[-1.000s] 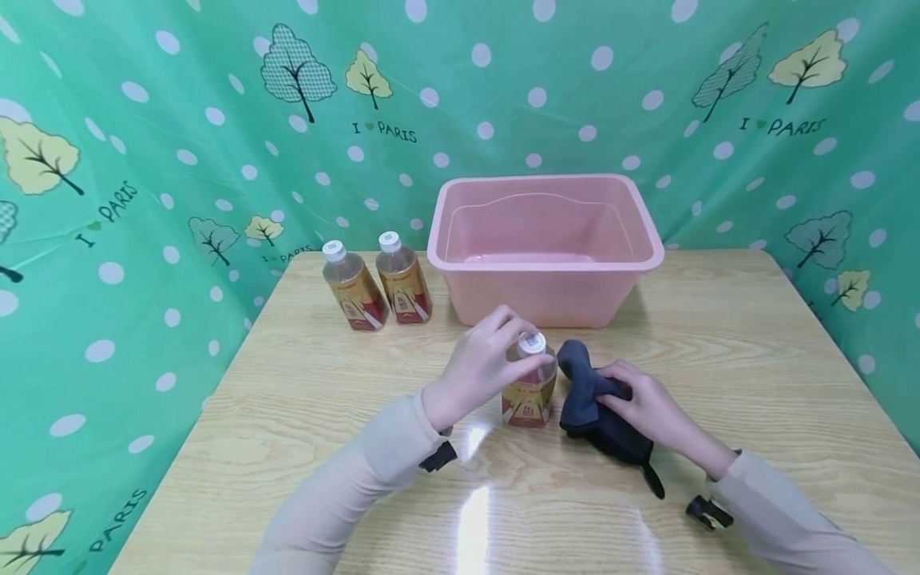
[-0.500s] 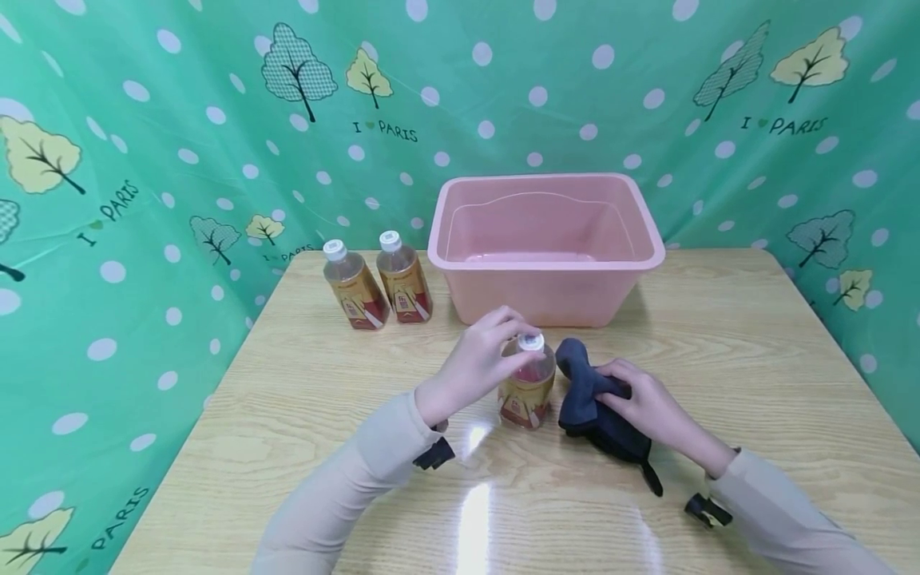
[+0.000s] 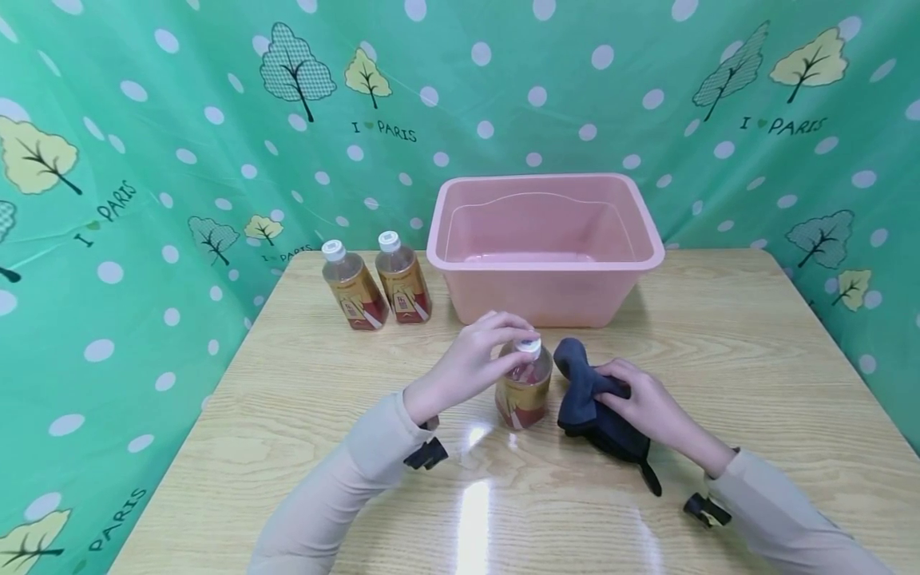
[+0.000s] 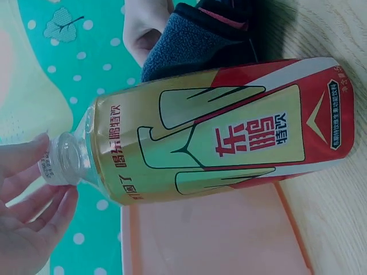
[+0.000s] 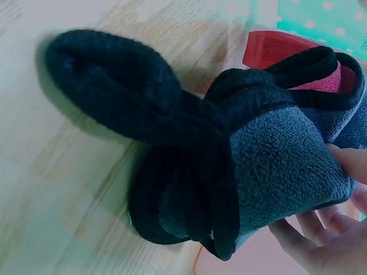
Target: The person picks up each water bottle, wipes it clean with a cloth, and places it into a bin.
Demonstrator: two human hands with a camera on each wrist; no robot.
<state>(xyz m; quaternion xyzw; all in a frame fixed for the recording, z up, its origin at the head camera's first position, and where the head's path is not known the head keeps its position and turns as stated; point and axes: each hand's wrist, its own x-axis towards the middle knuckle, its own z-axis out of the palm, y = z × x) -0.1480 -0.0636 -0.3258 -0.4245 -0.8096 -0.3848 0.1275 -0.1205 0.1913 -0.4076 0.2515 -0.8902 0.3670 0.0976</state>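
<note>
My left hand (image 3: 470, 357) pinches the white cap of a plastic drink bottle (image 3: 522, 395) between thumb and fingers. In the left wrist view the bottle's gold and red label (image 4: 229, 132) faces the camera, with red lettering on it. Whether its base touches the table, I cannot tell. Just right of the bottle, my right hand (image 3: 647, 403) grips a bunched dark blue fleecy cloth (image 3: 580, 403) with black edging. The right wrist view shows the cloth's thick black trim (image 5: 114, 86) and a patch of pink (image 5: 330, 83) inside a fold. Part of the cloth lies hidden under the fingers.
Behind the hands stands a pink plastic tub (image 3: 546, 295), its top uncovered. To its left, two similar bottles (image 3: 355, 295) stand side by side at the back of the wooden table (image 3: 323, 383). A green polka-dot curtain (image 3: 216, 160) hangs behind and along both sides.
My left hand has shifted slightly left with the bottle, which has turned and leans a little. The right hand and the cloth have stayed almost still.
</note>
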